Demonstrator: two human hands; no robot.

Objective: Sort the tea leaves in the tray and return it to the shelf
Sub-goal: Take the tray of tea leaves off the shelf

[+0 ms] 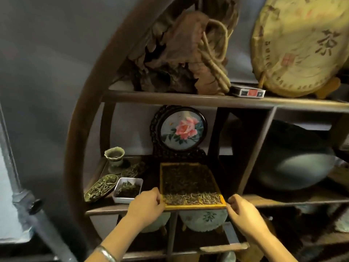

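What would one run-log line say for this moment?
tray: on shelf | left hand: grips corner | right hand: at other corner | leaves: sorted

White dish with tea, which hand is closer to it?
Left. The left hand grips the tray right beside the white dish; the right hand is at the tray's far corner.

Yellow-rimmed tray [162, 178] on shelf [105, 208] — tea leaves [188, 180] dark, pale front band.
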